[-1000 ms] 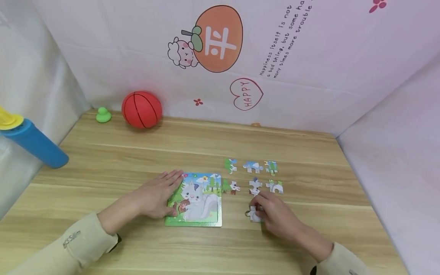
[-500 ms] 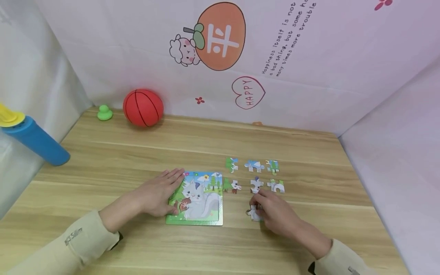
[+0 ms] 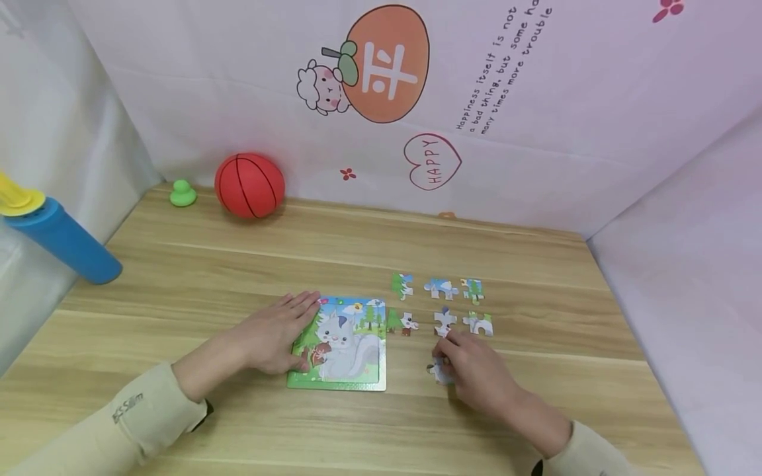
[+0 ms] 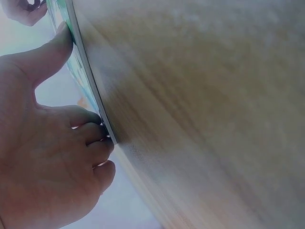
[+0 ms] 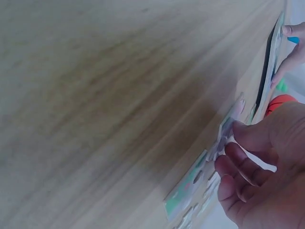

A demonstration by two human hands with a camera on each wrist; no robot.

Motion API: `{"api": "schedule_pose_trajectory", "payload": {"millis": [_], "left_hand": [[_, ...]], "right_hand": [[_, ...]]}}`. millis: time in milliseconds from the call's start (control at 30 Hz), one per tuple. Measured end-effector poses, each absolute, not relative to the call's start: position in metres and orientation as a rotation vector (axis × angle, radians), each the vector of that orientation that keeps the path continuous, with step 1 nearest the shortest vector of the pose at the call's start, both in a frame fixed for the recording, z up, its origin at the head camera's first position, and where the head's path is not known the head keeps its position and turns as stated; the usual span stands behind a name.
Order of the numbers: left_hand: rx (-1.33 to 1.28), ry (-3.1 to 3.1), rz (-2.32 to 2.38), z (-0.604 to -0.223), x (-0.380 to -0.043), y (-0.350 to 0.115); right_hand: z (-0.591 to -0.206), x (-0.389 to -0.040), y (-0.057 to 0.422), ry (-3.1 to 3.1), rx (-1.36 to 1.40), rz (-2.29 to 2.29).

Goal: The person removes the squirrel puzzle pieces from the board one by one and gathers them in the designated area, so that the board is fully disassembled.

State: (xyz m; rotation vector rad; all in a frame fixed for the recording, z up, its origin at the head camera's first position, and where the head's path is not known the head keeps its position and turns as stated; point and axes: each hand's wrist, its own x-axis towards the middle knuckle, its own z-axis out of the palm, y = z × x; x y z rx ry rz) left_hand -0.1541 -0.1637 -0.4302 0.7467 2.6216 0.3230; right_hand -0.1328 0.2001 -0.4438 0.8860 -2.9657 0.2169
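A square picture puzzle board [image 3: 339, 386], printed with a white-grey squirrel, lies flat on the table. My left hand [image 3: 276, 337] rests along its left side, fingers straight towards the upper corner and thumb on the picture; the left wrist view shows the thumb [image 4: 55, 52] lying over the board's edge. To the right, my right hand [image 3: 479, 373] pinches a grey puzzle piece [image 3: 439, 373] between thumb and fingers, close to the tabletop. The hand partly covers that piece. Beneath the fingers, in the right wrist view, lies another puzzle piece [image 5: 183, 188] with green on it.
Two rows of loose puzzle pieces lie beyond the right hand, among them a blue piece [image 3: 441, 288] and a green-and-brown piece [image 3: 402, 322]. Farther back are a red ball [image 3: 250, 186], a small green toy [image 3: 182, 193] and a blue pump with yellow top [image 3: 71, 241].
My right hand has shifted slightly left over the grey puzzle piece, covering more of it. The left hand stays on the board; the head view has shifted a little.
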Motion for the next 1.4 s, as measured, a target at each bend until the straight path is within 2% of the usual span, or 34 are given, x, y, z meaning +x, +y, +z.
{"api": "schedule_pose_trajectory", "payload": {"millis": [267, 500, 733, 1100, 1400], "left_hand": [[0.793, 2.66, 0.266, -0.429, -0.145, -0.162], [0.894, 2.68, 0.254, -0.425, -0.136, -0.158], [0.87, 2.561, 0.39, -0.419, -0.144, -0.166], [0.781, 2.535, 0.372, -0.422, -0.153, -0.181], [0.763, 2.55, 0.357, -0.423, -0.153, -0.186]], "right_hand": [[-0.438, -0.136, 0.177, -2.816, 0.973, 0.283], [-0.435, -0.14, 0.109, -2.777, 1.223, 0.31], [-0.44, -0.135, 0.056, -2.82, 1.468, 0.091], [-0.446, -0.132, 0.032, -2.807, 1.363, -0.131], [-0.449, -0.131, 0.025, -2.778, 1.315, -0.083]]}}
